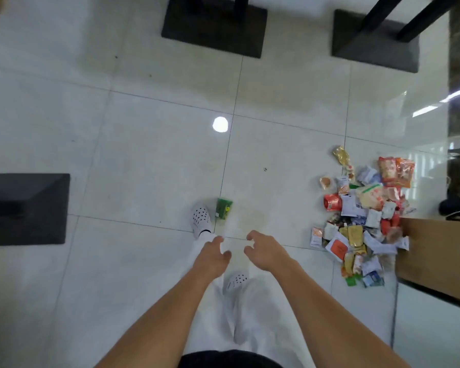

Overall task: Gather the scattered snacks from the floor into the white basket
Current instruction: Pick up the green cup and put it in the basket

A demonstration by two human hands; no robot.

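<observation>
Pale floor tiles (144, 160), smooth and very glossy, mirror a lamp. The heaped snack packets (361, 216) and the lone green packet (223, 209) are shiny plastic film, some foil-like. Table bases (214, 25) look matt black; the counter (441, 256) smooth wood; clogs (201, 216) perforated white plastic; trousers (263, 314) soft white cloth.

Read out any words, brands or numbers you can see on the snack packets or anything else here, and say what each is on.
No text here can be read.
Pile of snack packets: printed labels show, but all are too small and blurred.
Green packet by the white shoe: yellow marks only, unreadable.
</observation>
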